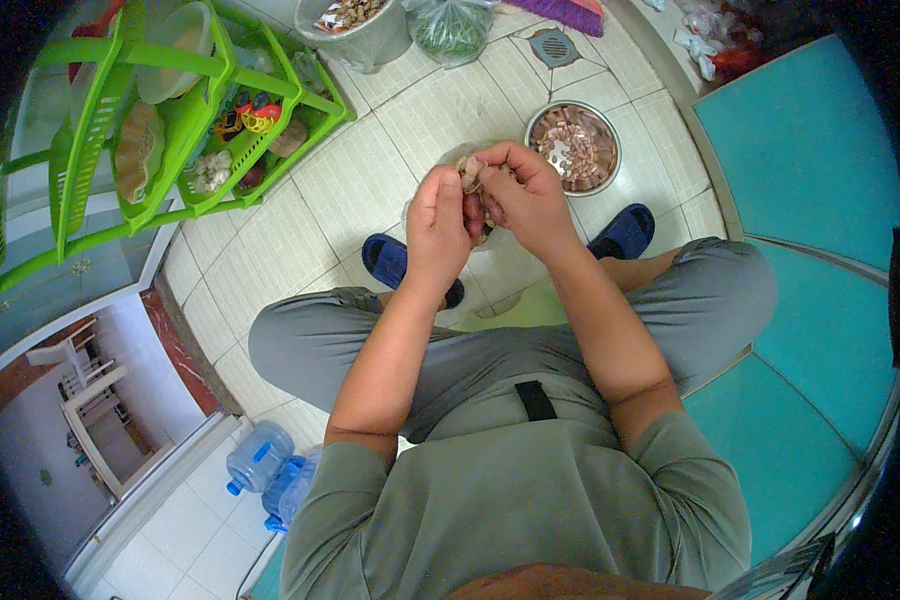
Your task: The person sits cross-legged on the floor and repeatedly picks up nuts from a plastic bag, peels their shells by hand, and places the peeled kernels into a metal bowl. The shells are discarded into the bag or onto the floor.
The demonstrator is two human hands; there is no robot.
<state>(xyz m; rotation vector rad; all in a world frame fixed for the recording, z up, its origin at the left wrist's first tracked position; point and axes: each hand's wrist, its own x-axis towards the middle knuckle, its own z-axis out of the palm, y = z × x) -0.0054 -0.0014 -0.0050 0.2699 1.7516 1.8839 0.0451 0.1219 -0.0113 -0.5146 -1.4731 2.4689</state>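
Both of my hands meet over a clear plastic bag (444, 159), which lies mostly hidden beneath them. Between the fingertips is a pale tan peanut shell (469, 171). My left hand (439, 229) pinches it with thumb and fingers, and my right hand (531, 202) grips it from the other side. More unshelled peanuts (486, 231) show through the gap below my palms. Just beyond my right hand, a round stainless steel bowl (616, 161) stands on the floor with many pinkish shelled peanuts (576, 142) inside.
A green plastic rack (195, 64) at left holds garlic bulbs (211, 171) and other items. A lined bin (367, 45) with shells and a bag of greens (450, 30) stand ahead, near a floor drain (555, 48). Teal cabinets (802, 150) border the right. Water jugs (261, 454) lie lower left.
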